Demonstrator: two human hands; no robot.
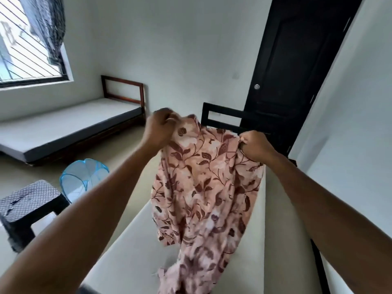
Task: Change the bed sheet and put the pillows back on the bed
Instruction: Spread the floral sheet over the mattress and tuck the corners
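A pink bed sheet [201, 187] with a dark red leaf and flower print hangs in folds over a bare cream mattress [131, 247]. My left hand [161, 126] grips its upper edge at the left, fingers curled round the cloth. My right hand [254, 147] grips the upper edge at the right, held a little lower. Both arms are stretched forward and raised. The sheet's lower end is bunched on the mattress near me. A black headboard [222, 119] stands behind the sheet. No pillows are in view.
A second bed with a grey mattress [63, 126] and brown frame stands at the left under a window [27, 43]. A blue mesh basket [82, 177] and a dark stool [29, 204] sit on the floor between the beds. A black door [297, 66] is behind.
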